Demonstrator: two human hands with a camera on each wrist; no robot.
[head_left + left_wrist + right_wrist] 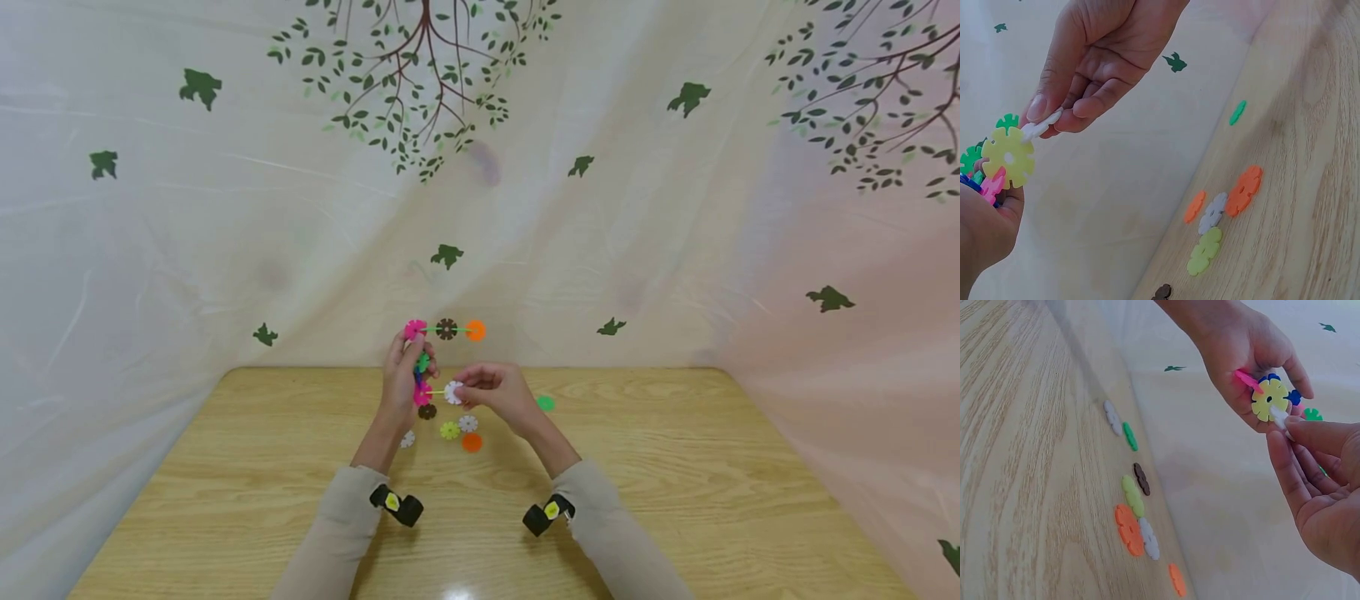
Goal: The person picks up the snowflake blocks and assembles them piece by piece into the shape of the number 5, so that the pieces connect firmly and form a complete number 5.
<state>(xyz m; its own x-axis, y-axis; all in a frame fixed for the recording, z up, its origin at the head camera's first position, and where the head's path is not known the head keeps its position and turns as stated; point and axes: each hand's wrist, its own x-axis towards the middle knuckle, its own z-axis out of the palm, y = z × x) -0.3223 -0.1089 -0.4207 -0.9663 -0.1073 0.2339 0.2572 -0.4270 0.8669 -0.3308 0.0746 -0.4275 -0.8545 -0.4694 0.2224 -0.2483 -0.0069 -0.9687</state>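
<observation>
In the head view, the left hand is gripping a string of joined discs, its thumb and fingers curling round them. An upper pink disc is standing just above the left thumb, with a brown disc and an orange disc extending in a row to its right. A green disc is showing beside the left fingers, and a lower pink disc is sitting below them. The right hand is pinching a white disc between thumb and forefinger, its other fingers bending loosely. On the table, a loose brown disc is lying just below the left fingers; a yellow-green disc, a pale disc and a loose orange disc are clustering below the right fingertips. A loose green disc is lying right of the right fingers, past the wrist

In the left wrist view, the right thumb and forefinger are holding the white disc at their tips, its far edge meeting a yellow disc. A blue disc is peeking out by the left hand, whose fingers are mostly hiding here

In the right wrist view, the yellow disc is resting near the left palm, the white disc bridging from it to the pinching right fingertips; the table's discs are lying left of all the fingers
</observation>
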